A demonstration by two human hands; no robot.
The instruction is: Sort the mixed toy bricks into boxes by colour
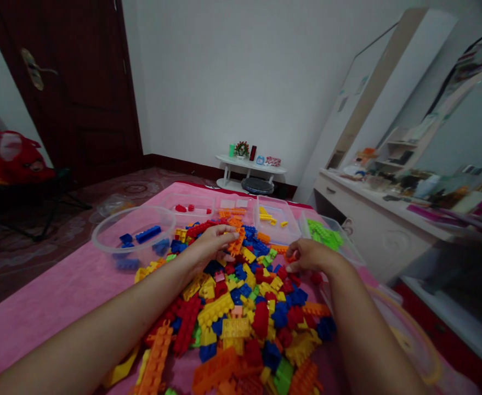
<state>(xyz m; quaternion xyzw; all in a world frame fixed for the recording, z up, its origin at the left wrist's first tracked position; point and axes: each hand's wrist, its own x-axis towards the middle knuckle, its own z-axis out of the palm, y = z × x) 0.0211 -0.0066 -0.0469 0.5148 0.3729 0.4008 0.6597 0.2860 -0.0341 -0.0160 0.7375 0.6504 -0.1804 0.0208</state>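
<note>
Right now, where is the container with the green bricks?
In the head view, the green-brick container is on the right, just beyond the right hand and beside the yellow-brick container.

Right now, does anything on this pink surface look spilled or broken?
Nothing clearly broken, but the heap of blocks looks spilled: many colours lie jumbled loose across the pink surface, whereas the round tub on the left shows only blue pieces.

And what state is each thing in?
Pile: loose, mixed colours
Left hand: closed on an orange brick
Right hand: at the pile's edge, grip unclear
Tub: open, blue bricks inside
Red-brick tray: open
Orange-brick tray: open
Yellow-brick tray: open
Green-brick tray: open
Door: shut
Drawer: shut
</note>
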